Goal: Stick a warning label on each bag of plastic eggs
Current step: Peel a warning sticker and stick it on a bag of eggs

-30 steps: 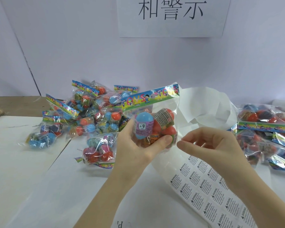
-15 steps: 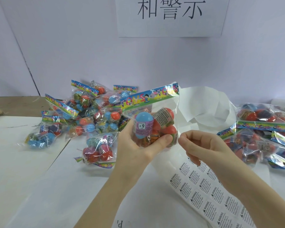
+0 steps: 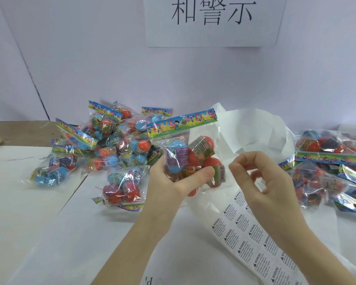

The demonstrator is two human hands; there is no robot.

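Centre frame, the left hand (image 3: 169, 182) grips a clear bag of coloured plastic eggs (image 3: 190, 159). The right hand (image 3: 261, 182) curls beside it; whether it pinches a label I cannot tell. Judging by the left heap of bags (image 3: 95, 149), many remain. The white strip of warning labels (image 3: 253, 235) runs off the lower right.

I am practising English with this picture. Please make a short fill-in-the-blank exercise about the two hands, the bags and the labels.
1. The left hand holds one bag of eggs in its grip, with the header strip reading ____.
2. Each label on the label sheet under the right hand starts with the word ____.
3. The paper sign hangs on the ____.

Missing words: TOYS; WARNING; wall
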